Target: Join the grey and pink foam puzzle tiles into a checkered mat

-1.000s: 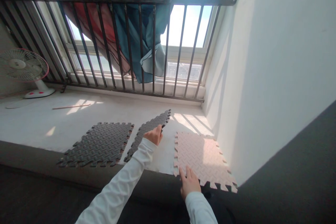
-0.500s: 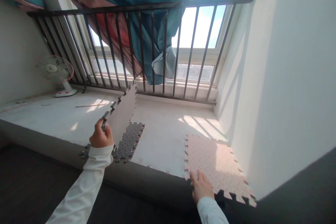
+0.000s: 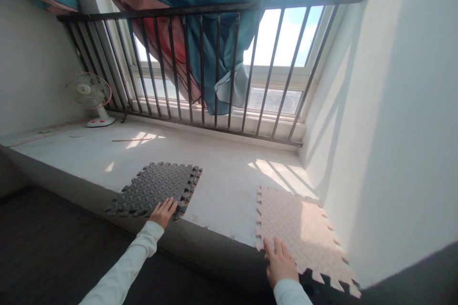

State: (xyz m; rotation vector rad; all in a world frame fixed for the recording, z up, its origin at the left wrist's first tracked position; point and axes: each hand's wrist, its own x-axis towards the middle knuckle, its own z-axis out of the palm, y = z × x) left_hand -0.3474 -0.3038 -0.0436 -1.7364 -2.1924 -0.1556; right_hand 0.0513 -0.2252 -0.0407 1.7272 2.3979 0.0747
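A dark grey foam puzzle mat (image 3: 153, 188) lies on the pale window ledge (image 3: 222, 186), seemingly stacked on a second grey mat whose toothed edge peeks out at its right. My left hand (image 3: 162, 212) rests flat on its near right corner, fingers spread. A pink foam puzzle mat (image 3: 300, 233) lies at the right, next to the white wall. My right hand (image 3: 281, 262) presses flat on its near left corner.
A black metal railing (image 3: 214, 62) runs along the window at the back, with teal and red cloth (image 3: 200, 9) hanging over it. A small white fan (image 3: 89, 95) stands at the ledge's far left, a thin stick (image 3: 130, 140) near it. The dark ledge front (image 3: 200, 248) drops toward me.
My left hand lifted the second grey mat from the middle of the ledge, swung it left and laid it onto the other grey mat. My right hand stayed on the pink mat.
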